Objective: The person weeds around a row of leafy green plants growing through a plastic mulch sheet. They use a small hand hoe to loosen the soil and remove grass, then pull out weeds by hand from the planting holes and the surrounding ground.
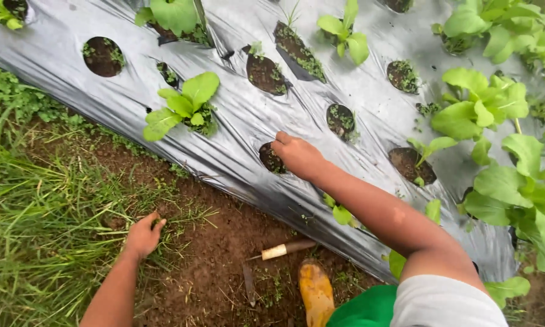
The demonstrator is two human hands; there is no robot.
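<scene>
R hand (pixel 297 155) curled, fingers in soil hole (pixel 271 159) of plastic sheet (pixel 236 133); L hand (pixel 144 235) pinching grass (pixel 36 242). Tool (pixel 281 249), boot (pixel 316 292) btwn hands; greens (pixel 184 106) beyond.

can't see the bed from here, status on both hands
Right hand at a planting hole in the plastic mulch, fingers curled. Left hand closed on grass. Nothing in the way.

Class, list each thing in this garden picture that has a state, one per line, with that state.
Right hand: reaching into a soil hole in the sheet.
Left hand: closed on grass at the bed's edge.
Silver plastic mulch sheet: spread over the bed, punched with holes.
Wooden-handled tool: lying on bare soil.
Leafy green seedling: upright in its hole.
</scene>
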